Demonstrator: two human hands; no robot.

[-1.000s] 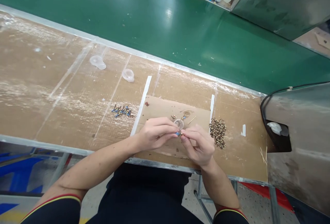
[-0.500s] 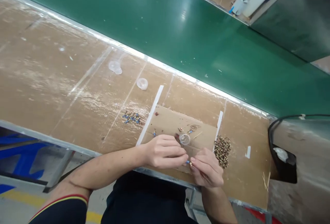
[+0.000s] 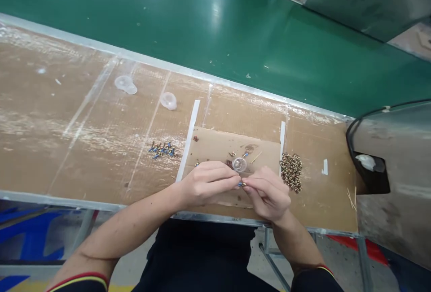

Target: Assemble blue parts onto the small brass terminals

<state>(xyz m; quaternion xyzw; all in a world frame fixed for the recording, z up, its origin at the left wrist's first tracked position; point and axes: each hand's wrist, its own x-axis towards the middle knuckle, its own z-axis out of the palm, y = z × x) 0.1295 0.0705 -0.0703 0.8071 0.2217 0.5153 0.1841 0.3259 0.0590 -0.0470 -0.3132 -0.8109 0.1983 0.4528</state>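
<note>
Over a flat cardboard sheet [image 3: 215, 136], my two hands meet fingertip to fingertip. My left hand [image 3: 210, 182] is closed in a pinch at the blue end of a small blue-and-gold metal piece [image 3: 241, 185]. The fingers of my right hand [image 3: 269, 191] pinch its gold end. Just beyond the fingertips stands a small clear round cup [image 3: 239, 164]. Another blue-tipped piece [image 3: 246, 154] lies behind the cup, with a thin wooden stick [image 3: 256, 157] to its right. Fine detail of the held piece is too small to make out.
Right of the cardboard is a pile of small gold-and-dark metal parts [image 3: 291, 172]; on the left lies a group of blue-and-gold pieces [image 3: 162, 149]. Two clear plastic lids [image 3: 168, 101] [image 3: 125, 84] sit farther back. A green belt surface [image 3: 188, 27] runs behind; a metal housing [image 3: 404, 171] bounds the right.
The view has turned and shifted, so the bench appears more level. Both hands still pinch the small blue-and-gold piece, their fingertips now closer together and nearer the clear cup.
</note>
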